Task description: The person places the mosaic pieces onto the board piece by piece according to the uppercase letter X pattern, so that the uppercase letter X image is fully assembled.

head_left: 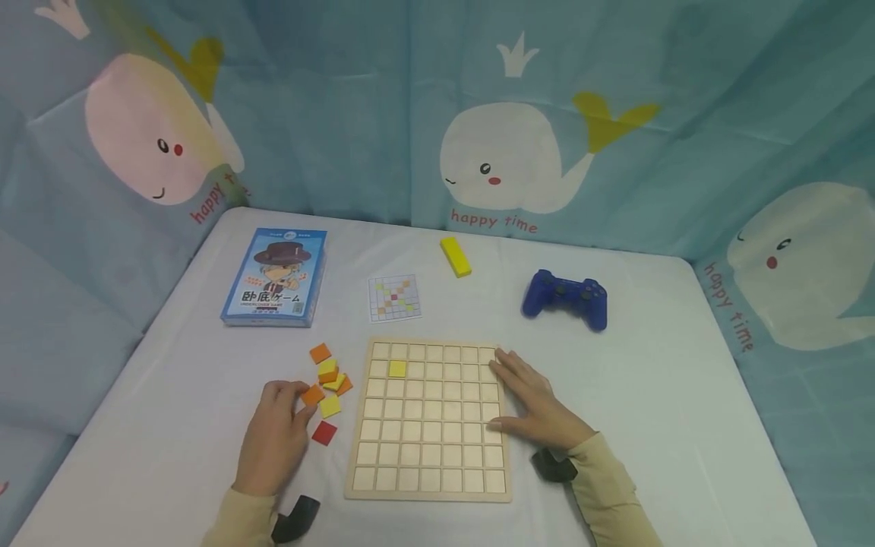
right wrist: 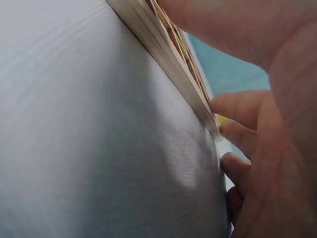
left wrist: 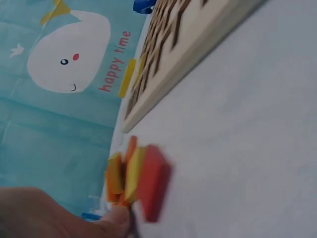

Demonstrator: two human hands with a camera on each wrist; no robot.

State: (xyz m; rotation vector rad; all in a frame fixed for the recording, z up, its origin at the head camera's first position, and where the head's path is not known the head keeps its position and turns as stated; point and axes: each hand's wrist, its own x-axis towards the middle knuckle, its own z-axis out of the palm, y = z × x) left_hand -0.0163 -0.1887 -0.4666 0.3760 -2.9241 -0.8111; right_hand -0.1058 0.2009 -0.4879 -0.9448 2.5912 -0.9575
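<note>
In the head view my left hand (head_left: 273,437) is at the loose tiles left of the board, thumb and fingertips pinching an orange tile (head_left: 312,395). Close around it lie more orange and yellow tiles, some overlapping, and a red tile (head_left: 324,433) nearer me. In the left wrist view the thumb is right by the tiles, with the red tile (left wrist: 154,183) blurred in front. My right hand (head_left: 540,406) rests along the right edge of the wooden grid board (head_left: 427,495), fingers spread and fingertips at its rim. One yellow tile (head_left: 397,369) sits in a cell near the board's upper left.
Behind the board lies a card (head_left: 395,298) printed with a coloured grid pattern. A blue game box (head_left: 273,277) stands at the back left. Further back are a yellow block (head_left: 455,257) and a blue game controller (head_left: 565,298). A whale-print curtain (head_left: 355,137) hangs behind the white table.
</note>
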